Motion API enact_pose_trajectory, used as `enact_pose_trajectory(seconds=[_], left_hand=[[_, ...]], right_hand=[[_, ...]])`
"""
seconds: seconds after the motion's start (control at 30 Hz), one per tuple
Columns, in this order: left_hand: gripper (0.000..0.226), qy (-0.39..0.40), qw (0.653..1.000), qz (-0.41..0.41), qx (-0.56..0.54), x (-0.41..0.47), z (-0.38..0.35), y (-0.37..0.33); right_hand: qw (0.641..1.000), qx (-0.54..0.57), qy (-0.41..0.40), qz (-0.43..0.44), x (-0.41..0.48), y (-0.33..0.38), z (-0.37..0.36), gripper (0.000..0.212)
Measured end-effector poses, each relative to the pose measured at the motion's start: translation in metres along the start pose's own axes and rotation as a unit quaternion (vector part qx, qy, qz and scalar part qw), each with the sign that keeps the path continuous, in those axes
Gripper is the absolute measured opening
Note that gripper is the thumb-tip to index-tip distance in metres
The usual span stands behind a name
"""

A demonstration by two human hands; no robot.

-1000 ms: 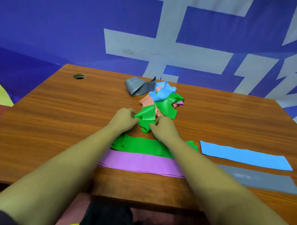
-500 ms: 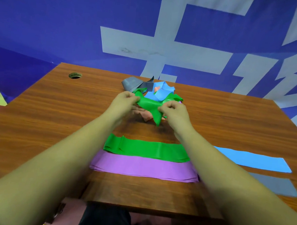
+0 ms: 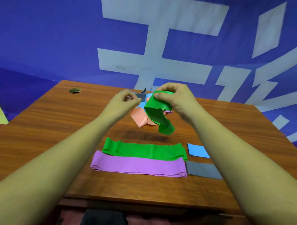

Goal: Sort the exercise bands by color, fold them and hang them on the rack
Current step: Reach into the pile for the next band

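Right hand (image 3: 174, 98), fingers clamped on a green band (image 3: 157, 113), holds it over the tangled pile (image 3: 140, 119) at 12 o'clock; left hand (image 3: 123, 102) curls alongside (grip unclear). A second green band (image 3: 146, 149), purple band (image 3: 139, 165), blue band (image 3: 197, 150) and grey band (image 3: 203, 170) lie folded at 6 o'clock on the bench (image 3: 50, 139); hanging remains.

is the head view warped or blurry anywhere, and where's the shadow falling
Head view: wide-angle warp bends the wall lettering and stretches the forearms; the held green band and the right hand gripping it look slightly soft; a dark shadow lies on the table below it.
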State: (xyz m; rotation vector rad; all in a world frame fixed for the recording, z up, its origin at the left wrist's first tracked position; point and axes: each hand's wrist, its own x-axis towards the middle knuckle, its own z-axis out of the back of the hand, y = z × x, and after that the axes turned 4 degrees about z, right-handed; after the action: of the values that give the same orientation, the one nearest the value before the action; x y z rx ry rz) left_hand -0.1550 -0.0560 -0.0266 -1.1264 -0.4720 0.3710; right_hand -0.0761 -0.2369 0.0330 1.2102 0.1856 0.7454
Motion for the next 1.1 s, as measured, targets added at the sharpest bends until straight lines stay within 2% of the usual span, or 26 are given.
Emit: enact_pose_trajectory(seconds=[0.03,0.17,0.23,0.37,0.5,0.6,0.7,0.8,0.93,1.0,1.1], left_hand=[[0.005,0.033,0.999,-0.029,-0.022,-0.004,0.002,-0.006],[0.028,0.21,0.966,-0.061,-0.138,-0.017,0.005,-0.027],[0.027,0.25,0.945,-0.061,-0.203,-0.024,0.006,-0.032],[0.008,0.291,0.92,-0.037,-0.262,-0.033,0.011,-0.034],[0.023,0.301,0.929,-0.005,-0.217,-0.034,0.018,-0.027],[0.042,0.325,0.933,0.028,-0.151,-0.037,0.023,-0.017],[0.021,0.342,0.937,0.052,-0.059,-0.042,0.027,-0.006],[0.034,0.334,0.939,0.076,-0.02,-0.046,0.031,0.007],[0.032,0.306,0.945,0.109,0.023,-0.05,0.038,0.024],[0.031,0.303,0.945,0.117,0.019,-0.052,0.044,0.034],[0.035,0.268,0.951,0.145,-0.05,-0.053,0.051,0.05]], right_hand=[[1.0,-0.007,0.028,0.006,-0.002,0.007,0.003,0.007],[0.994,-0.017,0.102,0.028,-0.011,0.034,0.01,0.011],[0.993,-0.004,0.111,0.037,-0.015,0.045,0.011,0.008],[0.994,0.001,0.108,0.03,-0.019,0.054,0.015,0.006],[0.996,0.039,0.077,0.008,-0.017,0.047,0.019,0.014],[0.995,0.083,0.047,-0.002,-0.016,0.04,0.021,0.018],[0.994,0.103,0.02,-0.012,-0.017,0.033,0.024,0.02],[0.993,0.113,-0.026,-0.018,-0.02,0.03,0.026,0.02],[0.986,0.123,-0.112,-0.022,-0.021,0.019,0.034,0.02],[0.981,0.116,-0.149,-0.03,-0.021,0.008,0.041,0.018],[0.981,0.081,-0.163,-0.067,-0.027,-0.015,0.048,0.019]])
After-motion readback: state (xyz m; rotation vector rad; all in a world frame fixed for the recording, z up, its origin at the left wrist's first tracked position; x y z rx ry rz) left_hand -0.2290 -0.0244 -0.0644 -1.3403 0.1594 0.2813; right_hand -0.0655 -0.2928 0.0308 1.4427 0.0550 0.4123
